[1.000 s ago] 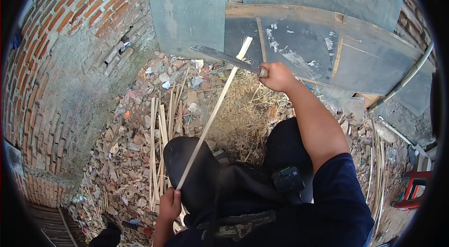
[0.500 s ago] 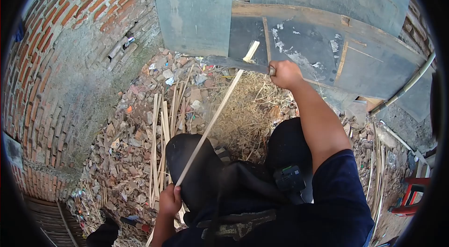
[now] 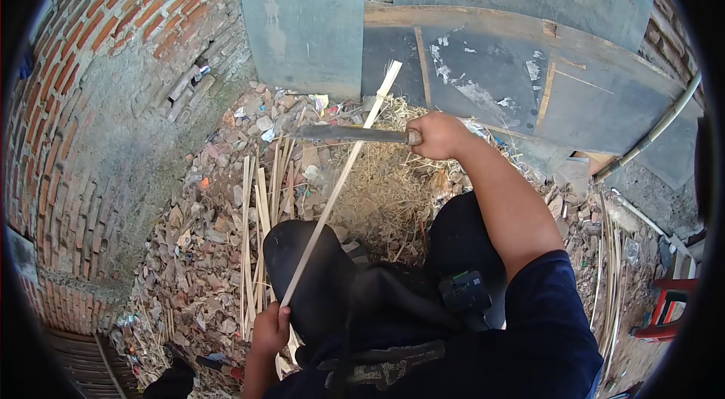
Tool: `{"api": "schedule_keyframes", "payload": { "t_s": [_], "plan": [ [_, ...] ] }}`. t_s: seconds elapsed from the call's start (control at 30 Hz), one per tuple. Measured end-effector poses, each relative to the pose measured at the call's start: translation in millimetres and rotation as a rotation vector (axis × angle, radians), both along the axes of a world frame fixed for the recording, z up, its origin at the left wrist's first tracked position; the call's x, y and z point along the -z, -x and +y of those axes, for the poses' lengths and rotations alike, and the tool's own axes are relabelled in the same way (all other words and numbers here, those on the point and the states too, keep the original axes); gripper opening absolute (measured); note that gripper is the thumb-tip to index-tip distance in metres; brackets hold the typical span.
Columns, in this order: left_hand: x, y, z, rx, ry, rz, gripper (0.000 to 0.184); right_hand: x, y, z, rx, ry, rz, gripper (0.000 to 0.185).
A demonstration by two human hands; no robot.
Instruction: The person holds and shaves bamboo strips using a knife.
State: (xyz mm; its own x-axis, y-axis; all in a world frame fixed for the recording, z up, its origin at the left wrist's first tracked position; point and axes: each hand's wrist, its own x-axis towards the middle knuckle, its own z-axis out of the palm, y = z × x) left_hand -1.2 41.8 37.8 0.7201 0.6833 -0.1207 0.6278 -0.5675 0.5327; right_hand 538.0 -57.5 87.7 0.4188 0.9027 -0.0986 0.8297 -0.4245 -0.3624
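My left hand (image 3: 270, 329), low and beside my left knee, is closed round the lower end of a long pale bamboo strip (image 3: 325, 218). The strip slants up across the knee to a thicker joint near its far tip. In my right hand (image 3: 438, 136) is the short handle of a machete (image 3: 332, 133), its long dark blade pointing left. The blade crosses the strip a little below the joint; whether it bites into the strip I cannot tell. A heap of thin shavings (image 3: 385, 191) lies under the strip, between my knees.
More bamboo strips (image 3: 248, 248) lie on the rubble at left, and others (image 3: 613, 278) at right. A brick wall (image 3: 83, 134) rises on the left. Grey panels (image 3: 302, 21) stand ahead. A red object (image 3: 664, 312) sits at far right, near a pole (image 3: 653, 131).
The machete and my right hand have come down and left, nearer to me along the strip, from the joint to below it. My left hand keeps its hold; the view has shifted slightly.
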Motion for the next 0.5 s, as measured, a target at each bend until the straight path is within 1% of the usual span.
{"api": "schedule_keyframes", "payload": {
  "t_s": [0.07,0.17,0.23,0.3,0.37,0.5],
  "plan": [
    [-1,0,1,-0.011,0.043,-0.014,0.037,-7,16,5,-0.08,0.053,-0.061,0.026],
    [1,-1,-2,-0.024,-0.015,-0.008,0.035,-11,25,12,-0.146,0.066,-0.13,0.024],
    [11,-1,-3,-0.037,-0.091,-0.035,0.034,-8,8,14,0.004,0.022,-0.112,0.025],
    [24,5,-2,-0.029,-0.162,-0.064,0.032,8,-8,9,0.138,-0.009,-0.103,0.026],
    [13,-1,0,-0.022,-0.125,-0.043,0.033,18,-28,7,0.275,-0.056,-0.132,0.028],
    [6,-2,6,0.007,-0.021,-0.1,0.04,20,-21,-4,0.266,-0.131,-0.035,0.028]
  ]
}}
